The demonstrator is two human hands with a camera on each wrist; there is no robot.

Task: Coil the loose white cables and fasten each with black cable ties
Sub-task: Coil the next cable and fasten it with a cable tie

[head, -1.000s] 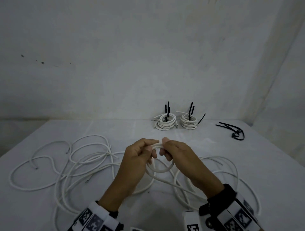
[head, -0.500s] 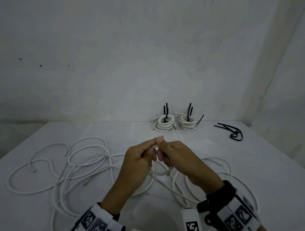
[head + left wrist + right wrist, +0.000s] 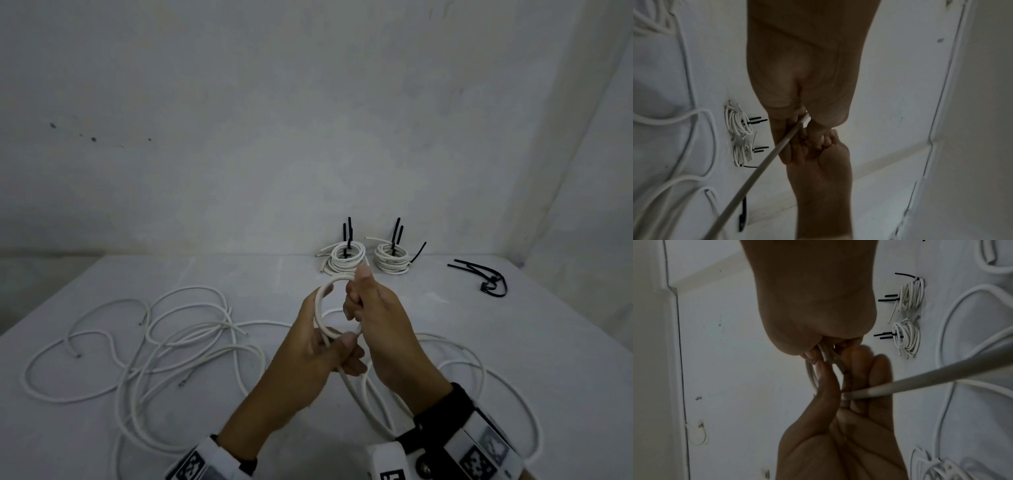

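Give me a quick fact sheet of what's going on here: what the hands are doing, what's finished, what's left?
activity: coiling a white cable into a small loop above the table
left hand: grips the loop's lower part, thumb on top
right hand: grips the loop's right side
finished: two tied coils by the back wall, black tie ends sticking up
spare ties: black, lying at back right
left to do: loose white cables sprawled on the table

Both hands raised close together, left hand (image 3: 318, 356) and right hand (image 3: 376, 318) each in a curled grip.
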